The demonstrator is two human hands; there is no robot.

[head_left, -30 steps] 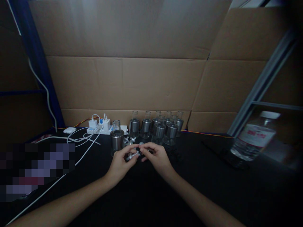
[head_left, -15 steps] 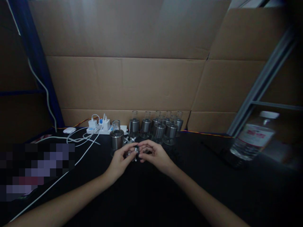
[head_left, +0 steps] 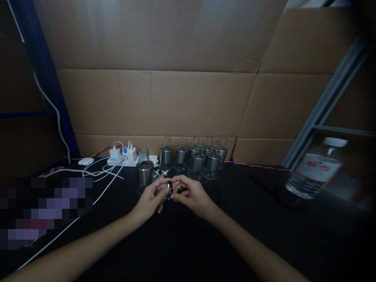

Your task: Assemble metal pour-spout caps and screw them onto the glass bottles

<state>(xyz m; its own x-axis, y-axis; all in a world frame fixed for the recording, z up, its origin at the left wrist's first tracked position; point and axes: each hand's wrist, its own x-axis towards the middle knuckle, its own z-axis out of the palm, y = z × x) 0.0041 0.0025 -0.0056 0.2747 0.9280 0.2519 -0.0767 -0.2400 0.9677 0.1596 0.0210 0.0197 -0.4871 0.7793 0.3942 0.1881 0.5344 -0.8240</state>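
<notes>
Between my two hands is a small part (head_left: 169, 185), shiny metal with some black; its exact kind is too small to make out. My left hand (head_left: 149, 200) pinches it between thumb and fingers from the left. From the right, my right hand (head_left: 194, 194) closes its thumb and curled fingers on the same part. Just beyond the fingers lie several small silver pieces (head_left: 160, 173), partly hidden by my left hand. A glass vessel with a steel band (head_left: 145, 173) stands upright behind my left hand.
Several similar steel-banded glass vessels (head_left: 197, 161) stand in a group at the back. A white power strip (head_left: 150, 159) with chargers and loose cables lies behind left. Small dark pieces (head_left: 216, 192) lie right of my hands. A water bottle (head_left: 315, 172) stands at the right.
The small part has turned slightly between my fingertips and shows more of its metal. A lower finger of my left hand now extends beneath it. The vessels have not moved.
</notes>
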